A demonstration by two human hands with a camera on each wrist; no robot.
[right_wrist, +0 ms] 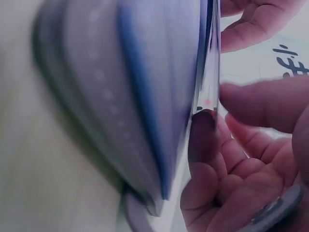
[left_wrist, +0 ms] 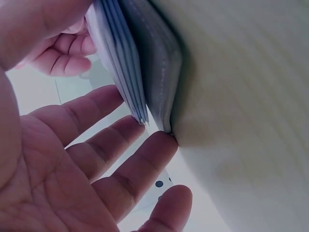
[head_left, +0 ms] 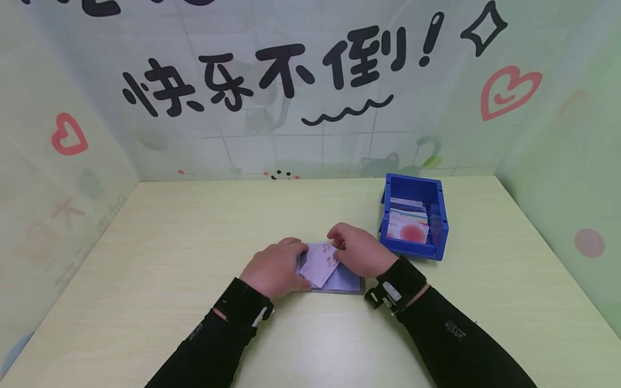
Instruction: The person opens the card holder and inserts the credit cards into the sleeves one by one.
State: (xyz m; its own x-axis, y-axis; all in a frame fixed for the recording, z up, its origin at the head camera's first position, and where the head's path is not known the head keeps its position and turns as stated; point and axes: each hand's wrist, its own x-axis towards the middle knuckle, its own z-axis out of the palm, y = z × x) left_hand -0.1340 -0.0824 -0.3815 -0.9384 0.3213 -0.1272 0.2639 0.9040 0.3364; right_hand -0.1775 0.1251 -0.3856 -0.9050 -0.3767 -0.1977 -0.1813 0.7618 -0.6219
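Note:
A small card holder (head_left: 345, 280) with stitched grey covers and several thin pages lies on the table between both hands. A pale card with pink flowers (head_left: 321, 261) sits at an angle over its page. My left hand (head_left: 278, 268) holds the holder's left side; in the left wrist view, the fingertips (left_wrist: 137, 123) touch the edges of the pages (left_wrist: 123, 63) and cover (left_wrist: 161, 72). With thumb and bent fingers, my right hand (head_left: 361, 250) pinches the card's right side. In the right wrist view the card (right_wrist: 207, 82) is seen nearly edge-on, and the holder is blurred.
A blue bin (head_left: 439, 226) with several cards (head_left: 407, 226) standing in it is behind and right of the right hand. A printed cloth backdrop (head_left: 310, 151) closes off the back of the pale wooden table (head_left: 194, 226) and its sides.

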